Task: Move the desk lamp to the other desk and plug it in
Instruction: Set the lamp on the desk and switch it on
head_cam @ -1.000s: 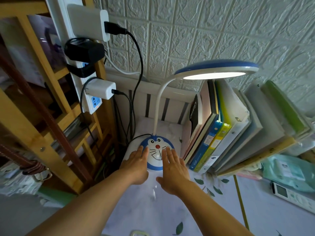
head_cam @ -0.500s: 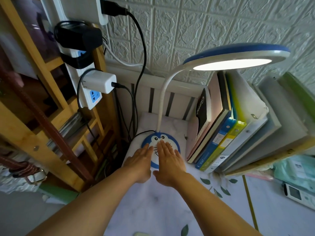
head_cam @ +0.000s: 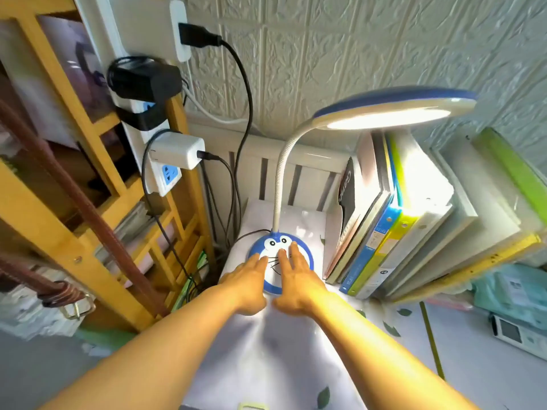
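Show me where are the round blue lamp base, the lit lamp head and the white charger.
round blue lamp base (head_cam: 276, 243), head view, upper face
lit lamp head (head_cam: 390, 118), head view, glowing underside
white charger (head_cam: 176, 153), head view, side

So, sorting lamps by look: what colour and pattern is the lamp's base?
Blue with a white cartoon cat face on the lamp's base, head view.

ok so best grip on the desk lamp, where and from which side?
Probably the round base, one hand on each rim side, coming from the front as the left hand and right hand lie now. It is flat and wide; the thin gooseneck bends, and books crowd its right.
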Demonstrator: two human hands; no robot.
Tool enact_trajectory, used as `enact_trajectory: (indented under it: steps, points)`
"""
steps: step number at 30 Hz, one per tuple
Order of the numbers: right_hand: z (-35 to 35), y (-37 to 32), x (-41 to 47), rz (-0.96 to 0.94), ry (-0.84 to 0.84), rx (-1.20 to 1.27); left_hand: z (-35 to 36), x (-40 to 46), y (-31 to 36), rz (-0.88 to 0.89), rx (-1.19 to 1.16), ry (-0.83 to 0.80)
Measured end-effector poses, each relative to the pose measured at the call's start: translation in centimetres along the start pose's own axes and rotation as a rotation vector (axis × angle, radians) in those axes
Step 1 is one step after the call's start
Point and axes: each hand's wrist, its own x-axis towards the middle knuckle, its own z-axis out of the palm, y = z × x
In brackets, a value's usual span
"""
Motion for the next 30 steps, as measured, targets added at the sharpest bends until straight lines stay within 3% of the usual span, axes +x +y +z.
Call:
enact_trajectory:
  steps: [30]
  points:
    - [0.5,1.3,-2.6,0.068,0.035,-0.071,0.1,-2.2,0.6,-0.055,0.066,0.006]
